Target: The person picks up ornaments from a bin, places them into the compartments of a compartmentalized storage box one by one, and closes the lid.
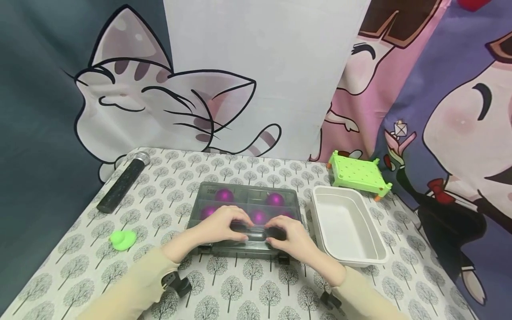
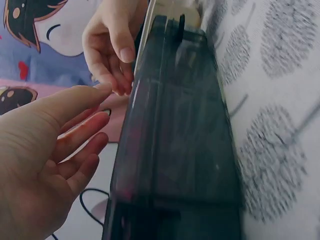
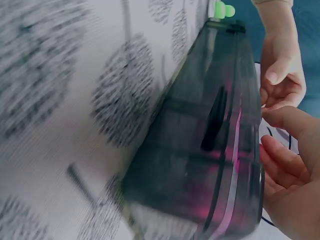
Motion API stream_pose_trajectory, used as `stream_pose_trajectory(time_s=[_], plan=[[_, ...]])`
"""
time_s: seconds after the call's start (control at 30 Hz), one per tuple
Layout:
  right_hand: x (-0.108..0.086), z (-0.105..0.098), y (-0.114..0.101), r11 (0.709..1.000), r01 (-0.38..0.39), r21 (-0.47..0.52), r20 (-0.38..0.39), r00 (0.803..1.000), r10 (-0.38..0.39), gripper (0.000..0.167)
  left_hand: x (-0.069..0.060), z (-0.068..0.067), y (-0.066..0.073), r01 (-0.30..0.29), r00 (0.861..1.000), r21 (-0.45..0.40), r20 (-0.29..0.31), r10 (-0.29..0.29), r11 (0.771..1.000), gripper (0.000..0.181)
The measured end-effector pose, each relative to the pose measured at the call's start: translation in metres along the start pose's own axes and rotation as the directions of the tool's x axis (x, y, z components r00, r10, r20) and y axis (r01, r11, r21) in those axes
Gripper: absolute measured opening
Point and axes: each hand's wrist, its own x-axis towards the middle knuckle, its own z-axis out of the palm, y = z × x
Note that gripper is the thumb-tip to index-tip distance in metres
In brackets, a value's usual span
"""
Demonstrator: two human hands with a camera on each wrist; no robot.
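A dark see-through compartment box (image 1: 240, 250) lies flat on the table, its lid down over several purple balls (image 1: 224, 195). My left hand (image 1: 224, 224) is over the left front of the lid, its fingers loosely bent. Opposite it, my right hand (image 1: 294, 235) hovers over the right front with its fingers bent the same way. A small grey handle-like part (image 1: 256, 234) shows between the two hands. In the left wrist view, the left hand (image 2: 55, 145) pinches nothing. The right wrist view has the right hand (image 3: 292, 165) close beside the lid; contact is unclear.
A white plastic bin (image 1: 348, 222) stands right of the box, with a green toy bed (image 1: 358, 172) behind it. To the left lie a black microphone (image 1: 124, 184) and a green toy duck (image 1: 123, 240). Printed curtains (image 1: 264, 80) hang behind the tree-patterned tablecloth (image 1: 232, 284).
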Motion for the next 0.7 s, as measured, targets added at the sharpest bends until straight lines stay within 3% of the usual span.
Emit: stream_pose_trajectory(time_s=[0.13,0.27,0.47,0.7], plan=[[-0.009,-0.007,0.005,0.999,0.014,-0.032,-0.009,1.000,-0.015,0.030,0.011,0.008,0.007,0.017,1.000,-0.038,0.012,-0.016,0.999,0.035],[-0.019,-0.011,0.007,0.999,0.024,-0.044,0.003,1.000,-0.024,0.034,0.015,0.020,0.015,-0.004,1.000,-0.046,0.010,0.005,0.999,0.035],[-0.033,-0.011,0.011,0.996,0.036,-0.082,-0.020,0.999,-0.038,0.035,0.017,0.033,0.026,-0.030,0.999,-0.041,0.034,0.031,0.999,0.036],[-0.046,-0.012,0.016,0.994,0.037,-0.099,-0.022,0.999,-0.039,0.037,0.014,0.044,0.027,0.002,0.999,0.006,0.048,-0.002,1.000,0.043]])
